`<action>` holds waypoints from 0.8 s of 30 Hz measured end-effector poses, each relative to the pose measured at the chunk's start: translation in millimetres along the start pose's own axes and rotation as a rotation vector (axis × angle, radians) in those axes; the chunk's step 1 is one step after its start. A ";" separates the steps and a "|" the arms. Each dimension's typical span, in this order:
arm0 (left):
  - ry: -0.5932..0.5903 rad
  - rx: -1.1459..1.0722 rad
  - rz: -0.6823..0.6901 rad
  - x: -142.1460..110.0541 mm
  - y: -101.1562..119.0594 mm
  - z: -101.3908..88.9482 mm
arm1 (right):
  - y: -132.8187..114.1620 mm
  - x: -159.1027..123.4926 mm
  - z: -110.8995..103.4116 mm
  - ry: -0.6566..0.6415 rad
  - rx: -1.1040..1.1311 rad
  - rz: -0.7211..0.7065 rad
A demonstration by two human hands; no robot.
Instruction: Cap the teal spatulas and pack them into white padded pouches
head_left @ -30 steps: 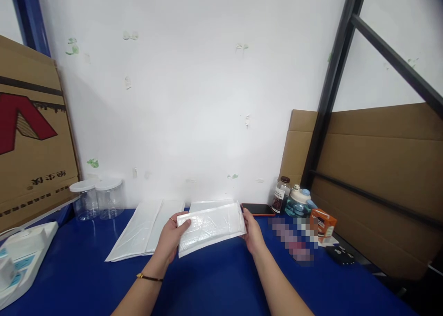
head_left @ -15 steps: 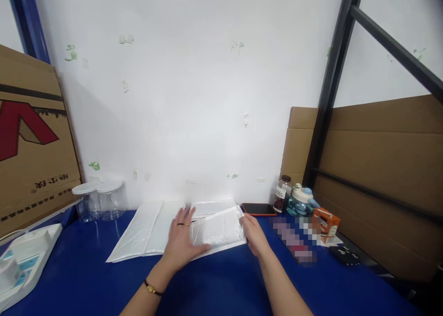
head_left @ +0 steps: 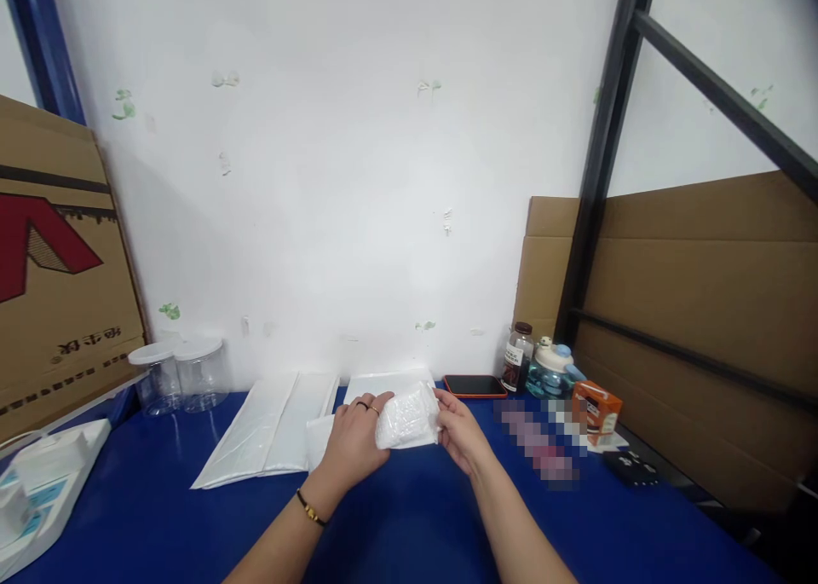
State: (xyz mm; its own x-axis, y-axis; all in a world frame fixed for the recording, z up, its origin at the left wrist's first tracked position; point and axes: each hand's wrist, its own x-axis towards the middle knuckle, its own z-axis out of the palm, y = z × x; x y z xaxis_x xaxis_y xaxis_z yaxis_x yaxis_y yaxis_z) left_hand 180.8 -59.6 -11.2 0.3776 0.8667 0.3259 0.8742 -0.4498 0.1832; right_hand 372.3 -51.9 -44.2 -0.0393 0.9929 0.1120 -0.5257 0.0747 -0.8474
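Observation:
Between my hands, just above the blue table (head_left: 409, 533), is a white plastic packet (head_left: 409, 417) with a crinkled, shiny surface. My left hand (head_left: 359, 441) closes on its left end, thumb in front and fingers behind. At the right edge, my right hand (head_left: 461, 430) pinches the packet between thumb and fingers. A flat white piece (head_left: 318, 437) sticks out to the left behind my left hand; whether it joins the packet is hidden. Farther left lie flat white plastic bags (head_left: 262, 430). Behind the packet, another white sheet or bag (head_left: 389, 382) lies near the wall.
Two clear lidded jars (head_left: 200, 371) and a white power strip (head_left: 51, 473) stand left. At right are a phone (head_left: 475, 386), a brown-capped bottle (head_left: 516, 358), a blue-and-cream water bottle (head_left: 550, 369), an orange box (head_left: 596, 409) and a black object (head_left: 629, 468). Cardboard (head_left: 696, 328) borders the right side.
My left hand has gone from spread fingers to closing on the packet's left end, moving right. The packet now looks shorter and more bunched. The view has shifted slightly.

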 end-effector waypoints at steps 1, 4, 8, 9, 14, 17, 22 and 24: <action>0.009 0.020 0.012 1.4 2.0 -4.1 | 5.4 2.4 0.5 0.062 0.024 -0.008; 0.037 0.097 0.031 7.2 6.6 -16.9 | 17.3 4.9 2.6 0.138 0.008 0.020; 0.031 0.176 0.041 14.5 2.7 -33.2 | 15.4 -0.2 4.2 0.062 -0.125 0.047; 0.023 0.181 0.047 15.5 0.1 -35.5 | 12.8 -1.4 4.0 0.034 -0.138 0.036; -0.015 0.159 0.000 15.4 -13.1 -31.9 | 2.2 -1.1 -0.8 -0.023 -0.160 -0.033; 0.003 0.172 -0.024 13.1 -16.3 -25.6 | 1.7 0.9 -3.5 0.055 -0.266 -0.052; 0.041 0.186 -0.033 8.6 -18.4 -21.2 | 1.7 -0.3 -4.6 0.010 -0.361 -0.066; 0.033 0.171 -0.040 6.9 -19.8 -20.6 | -0.2 -1.2 -6.2 -0.010 -0.349 -0.057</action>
State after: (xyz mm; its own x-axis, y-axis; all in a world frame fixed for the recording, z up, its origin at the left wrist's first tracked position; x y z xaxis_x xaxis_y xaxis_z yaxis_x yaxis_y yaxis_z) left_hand 159.8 -49.1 6.5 0.3335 0.8746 0.3519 0.9287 -0.3689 0.0369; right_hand 377.8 -52.6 -47.4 -0.0270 0.9854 0.1681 -0.2047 0.1591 -0.9658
